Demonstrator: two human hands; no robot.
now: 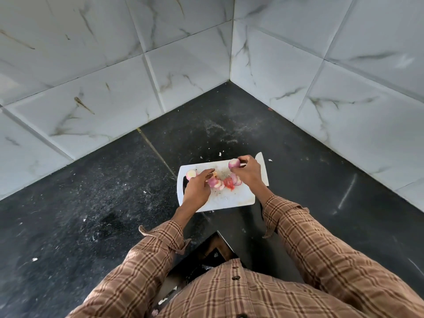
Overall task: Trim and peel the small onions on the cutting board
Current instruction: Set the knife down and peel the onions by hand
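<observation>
A white cutting board (231, 199) lies on the black counter in the corner. My right hand (249, 172) pinches a small pale-purple onion (234, 163) above the board's far edge. My left hand (197, 188) reaches over the board's left part with straight fingers pointing toward a pile of onion pieces and peels (216, 182). Another peeled onion (191, 174) sits at the board's far left. Reddish skins (229, 183) lie in the middle. A knife blade (262, 167) shows behind my right hand; its handle is hidden.
The black stone counter (91, 203) is dusty, with small scraps of peel scattered around the board. Marble-tiled walls (137, 65) meet in a corner behind the board. The counter's inner corner edge (218, 235) is right in front of me.
</observation>
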